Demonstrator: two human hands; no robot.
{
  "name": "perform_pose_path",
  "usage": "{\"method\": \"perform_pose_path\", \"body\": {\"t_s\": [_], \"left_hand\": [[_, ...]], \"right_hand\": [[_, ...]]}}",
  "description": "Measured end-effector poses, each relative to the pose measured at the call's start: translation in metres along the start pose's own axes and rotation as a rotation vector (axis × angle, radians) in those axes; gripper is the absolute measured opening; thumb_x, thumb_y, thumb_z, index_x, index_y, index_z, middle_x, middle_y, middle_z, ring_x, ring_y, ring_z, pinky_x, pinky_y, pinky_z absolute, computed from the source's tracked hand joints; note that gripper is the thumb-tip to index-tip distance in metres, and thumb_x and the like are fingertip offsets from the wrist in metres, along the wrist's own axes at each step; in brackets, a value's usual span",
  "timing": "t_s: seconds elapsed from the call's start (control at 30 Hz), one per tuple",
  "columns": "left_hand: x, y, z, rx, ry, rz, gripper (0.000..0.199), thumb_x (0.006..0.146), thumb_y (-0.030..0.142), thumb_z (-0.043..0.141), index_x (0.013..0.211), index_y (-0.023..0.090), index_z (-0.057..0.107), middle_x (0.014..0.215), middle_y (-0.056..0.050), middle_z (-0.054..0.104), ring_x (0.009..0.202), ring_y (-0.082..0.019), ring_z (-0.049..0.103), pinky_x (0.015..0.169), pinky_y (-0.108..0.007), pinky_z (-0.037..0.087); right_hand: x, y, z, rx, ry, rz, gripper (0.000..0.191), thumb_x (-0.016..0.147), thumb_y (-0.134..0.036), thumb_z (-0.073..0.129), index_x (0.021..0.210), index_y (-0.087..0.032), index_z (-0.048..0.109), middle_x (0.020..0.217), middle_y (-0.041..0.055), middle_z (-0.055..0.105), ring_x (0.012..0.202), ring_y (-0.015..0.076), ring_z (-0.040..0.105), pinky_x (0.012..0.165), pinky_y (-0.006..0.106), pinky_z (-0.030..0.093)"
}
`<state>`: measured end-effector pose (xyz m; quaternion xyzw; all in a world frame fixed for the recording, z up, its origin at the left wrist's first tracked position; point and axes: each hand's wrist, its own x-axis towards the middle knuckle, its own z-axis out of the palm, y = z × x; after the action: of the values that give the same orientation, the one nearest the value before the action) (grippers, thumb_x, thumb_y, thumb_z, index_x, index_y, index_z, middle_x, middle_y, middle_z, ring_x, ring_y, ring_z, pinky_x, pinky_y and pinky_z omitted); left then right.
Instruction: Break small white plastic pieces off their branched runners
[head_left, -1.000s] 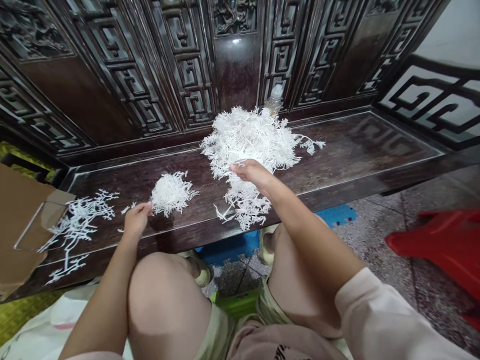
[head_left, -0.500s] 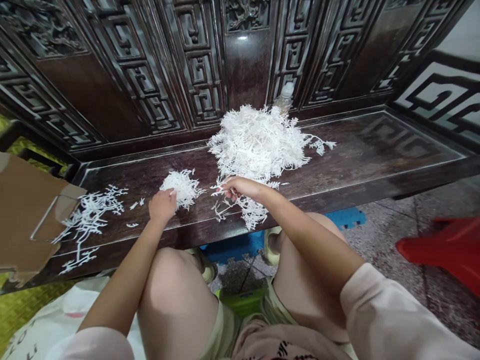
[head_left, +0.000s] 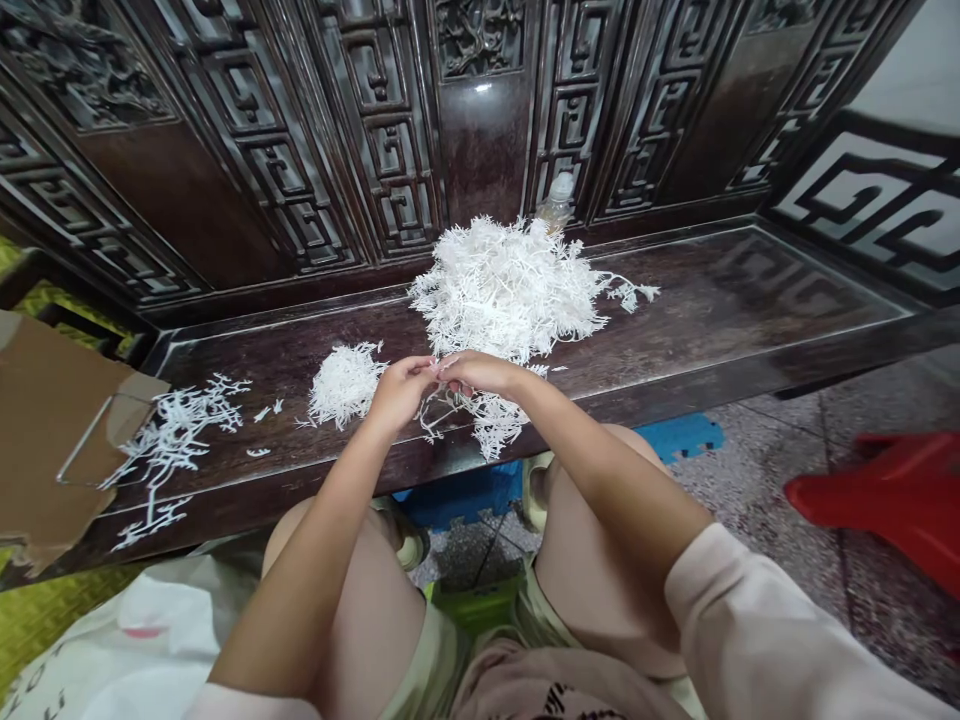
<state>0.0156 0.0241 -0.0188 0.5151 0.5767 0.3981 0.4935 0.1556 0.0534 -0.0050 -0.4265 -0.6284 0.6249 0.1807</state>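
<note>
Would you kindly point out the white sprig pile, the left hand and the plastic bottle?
White sprig pile (head_left: 506, 290): head view, pile's middle.
Left hand (head_left: 401, 392): head view, back of hand.
Plastic bottle (head_left: 558, 205): head view, bottle's shoulder.

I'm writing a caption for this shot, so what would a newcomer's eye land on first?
The big heap of white branching sprigs stands out first, piled mid-seat on a dark carved wooden bench with a fretwork back. In front of it, the left hand and right hand meet above a lower tuft of sprigs, beside a smaller white clump.
</note>
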Motion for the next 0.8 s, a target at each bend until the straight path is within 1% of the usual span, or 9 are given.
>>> {"method": "perform_pose_path", "body": {"t_s": [0.07,0.17,0.23,0.33,0.47,0.6,0.67,0.73,0.8], "left_hand": [[0.001,-0.004,-0.002,-0.067,-0.054,-0.096,0.036,0.062,0.040,0.062,0.087,0.014,0.064,0.076,-0.005,0.064,0.067,-0.013,0.054,0.064,-0.026,0.039],[0.002,-0.011,-0.005,-0.140,-0.089,-0.198,0.032,0.059,0.040,0.065,0.078,0.014,0.065,0.070,-0.004,0.063,0.061,-0.011,0.052,0.059,-0.025,0.036],[0.003,-0.014,-0.005,-0.214,-0.095,-0.249,0.030,0.057,0.037,0.067,0.076,0.014,0.065,0.070,-0.004,0.063,0.060,-0.011,0.053,0.058,-0.024,0.036],[0.004,-0.017,-0.003,-0.278,-0.134,-0.292,0.029,0.058,0.037,0.066,0.078,0.016,0.063,0.073,-0.004,0.063,0.060,-0.011,0.054,0.058,-0.024,0.037],[0.006,-0.018,-0.002,-0.254,-0.128,-0.255,0.030,0.057,0.040,0.066,0.075,0.016,0.062,0.072,-0.004,0.063,0.066,-0.013,0.056,0.060,-0.025,0.038],[0.005,-0.018,-0.002,-0.254,-0.117,-0.202,0.028,0.052,0.037,0.070,0.067,0.016,0.061,0.068,-0.003,0.061,0.068,-0.015,0.057,0.062,-0.026,0.040],[0.004,-0.017,-0.001,-0.277,-0.077,-0.197,0.027,0.050,0.036,0.071,0.063,0.016,0.061,0.066,-0.002,0.061,0.067,-0.014,0.056,0.062,-0.026,0.040],[0.003,-0.016,0.002,-0.313,-0.011,-0.187,0.026,0.048,0.035,0.072,0.060,0.015,0.060,0.065,-0.001,0.061,0.065,-0.013,0.055,0.063,-0.026,0.040],[0.003,-0.016,0.005,-0.339,0.044,-0.150,0.025,0.047,0.034,0.071,0.058,0.016,0.059,0.063,-0.001,0.060,0.064,-0.013,0.054,0.063,-0.026,0.040]], "right_hand": [[0.002,0.003,-0.002,-0.018,-0.004,0.007,0.011,0.071,-0.015,0.045,0.062,-0.013,0.052,0.052,-0.0015,0.045,0.047,0.0070,0.039,0.043,0.020,0.029],[0.004,0.007,-0.003,-0.046,0.026,0.012,0.009,0.067,-0.014,0.046,0.063,-0.013,0.054,0.051,-0.0015,0.046,0.048,0.0073,0.040,0.044,0.020,0.029],[0.005,0.009,-0.004,-0.074,0.043,0.002,0.009,0.065,-0.013,0.048,0.062,-0.013,0.056,0.053,-0.0013,0.049,0.049,0.0074,0.040,0.045,0.021,0.028],[0.005,0.010,-0.005,-0.118,0.043,-0.040,0.009,0.063,-0.016,0.050,0.062,-0.013,0.058,0.052,-0.0021,0.049,0.050,0.0069,0.040,0.047,0.020,0.028],[0.003,0.009,-0.005,-0.212,0.034,-0.068,0.018,0.065,-0.024,0.049,0.064,-0.012,0.062,0.053,-0.0015,0.051,0.049,0.0063,0.038,0.048,0.021,0.027],[0.004,0.012,-0.006,-0.248,0.075,-0.028,0.024,0.067,-0.029,0.046,0.067,-0.012,0.064,0.059,0.0009,0.056,0.048,0.0063,0.037,0.047,0.021,0.026],[0.005,0.013,-0.006,-0.254,0.097,-0.021,0.025,0.068,-0.029,0.046,0.068,-0.013,0.064,0.060,0.0014,0.056,0.048,0.0067,0.037,0.047,0.022,0.026],[0.006,0.014,-0.004,-0.273,0.129,-0.030,0.026,0.069,-0.029,0.044,0.066,-0.012,0.063,0.059,0.0019,0.056,0.049,0.0072,0.038,0.048,0.022,0.027],[0.006,0.012,-0.003,-0.303,0.161,-0.046,0.027,0.071,-0.029,0.042,0.064,-0.012,0.062,0.059,0.0022,0.056,0.051,0.0076,0.040,0.050,0.022,0.028]]}}
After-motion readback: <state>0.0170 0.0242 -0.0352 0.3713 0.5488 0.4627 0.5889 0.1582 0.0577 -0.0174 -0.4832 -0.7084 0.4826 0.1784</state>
